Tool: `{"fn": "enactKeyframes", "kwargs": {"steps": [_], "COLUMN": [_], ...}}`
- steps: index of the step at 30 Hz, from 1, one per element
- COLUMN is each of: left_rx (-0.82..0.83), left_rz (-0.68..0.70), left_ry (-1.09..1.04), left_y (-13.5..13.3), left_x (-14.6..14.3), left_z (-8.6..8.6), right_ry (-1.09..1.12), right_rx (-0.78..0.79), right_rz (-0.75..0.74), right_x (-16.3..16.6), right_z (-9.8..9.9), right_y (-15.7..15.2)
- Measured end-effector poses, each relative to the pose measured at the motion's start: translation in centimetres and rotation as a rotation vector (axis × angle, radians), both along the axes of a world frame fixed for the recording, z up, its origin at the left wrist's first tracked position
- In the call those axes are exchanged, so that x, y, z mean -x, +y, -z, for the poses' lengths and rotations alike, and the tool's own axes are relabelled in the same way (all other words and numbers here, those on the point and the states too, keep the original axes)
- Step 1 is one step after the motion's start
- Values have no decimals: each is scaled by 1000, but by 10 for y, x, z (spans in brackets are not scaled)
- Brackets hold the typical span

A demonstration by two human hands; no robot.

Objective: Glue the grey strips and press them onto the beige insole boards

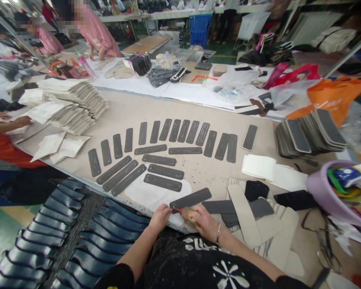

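My right hand (203, 222) is closed round a small wooden-handled brush (185, 212) with a red ferrule, its tip at the near end of a dark grey strip (191, 198) lying on white paper (152, 196) at the table's near edge. My left hand (159, 216) rests with curled fingers on that paper, fingertips beside the strip's left end. Several more grey strips (165, 160) lie fanned out across the tan tabletop (198, 172) beyond.
Stacked grey pads (309, 136) and white sheets (260, 166) lie at the right, a lilac basin (325, 192) further right. Beige and dark cut pieces (249, 208) sit beside my right hand. Paper stacks (75, 100) lie left; dark blue pieces (60, 241) overlap below. Another person's hand (21, 120) is far left; people in pink work behind.
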State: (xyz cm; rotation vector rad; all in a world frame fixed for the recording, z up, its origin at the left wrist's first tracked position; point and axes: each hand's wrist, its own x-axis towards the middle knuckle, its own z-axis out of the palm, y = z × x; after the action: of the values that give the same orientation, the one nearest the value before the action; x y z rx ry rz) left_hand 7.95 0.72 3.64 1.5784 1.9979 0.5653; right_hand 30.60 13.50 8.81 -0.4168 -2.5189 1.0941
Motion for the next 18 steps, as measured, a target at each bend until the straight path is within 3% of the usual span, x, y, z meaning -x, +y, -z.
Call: {"fn": "enactKeyframes", "kwargs": {"steps": [5,18], "left_rx": [-21,-41], "left_rz": [11,16], "left_ry": [1,11], "left_y": [1,1], "left_x": [1,0], "left_z": [1,3], "right_ry": [-20,-85], "right_rx": [11,-107], "right_rz": [41,381], "right_x": [-13,-90], "right_z": [-4,-4], "right_y": [0,34]}}
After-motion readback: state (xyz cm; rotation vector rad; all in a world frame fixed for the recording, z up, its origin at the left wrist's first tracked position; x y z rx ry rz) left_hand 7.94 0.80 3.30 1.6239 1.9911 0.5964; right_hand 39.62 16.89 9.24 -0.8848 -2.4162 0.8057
